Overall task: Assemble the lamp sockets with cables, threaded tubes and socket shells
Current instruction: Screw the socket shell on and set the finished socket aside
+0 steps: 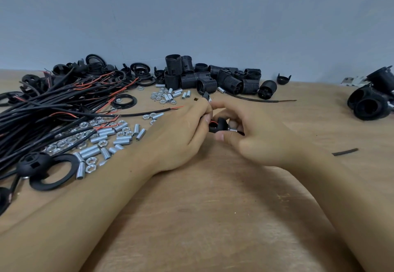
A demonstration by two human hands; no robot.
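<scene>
Both hands, left hand point(183, 131) and right hand point(255, 135), pinch a half-hidden socket cap point(217, 125).

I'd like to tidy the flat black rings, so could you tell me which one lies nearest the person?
The large flat ring at the near left edge of the table, beside the left forearm. The other rings sit farther back, by the cables.

Two bare forearms come in from the near edge, no sleeves in sight on either, nothing worn at the wrists. Left hand point(181, 131) and right hand point(255, 135): no gloves, no rings or watch to be seen on the parts that show. Fingernails short and plain, clearest on the right thumb point(221, 137); no marks or tape visible.
</scene>
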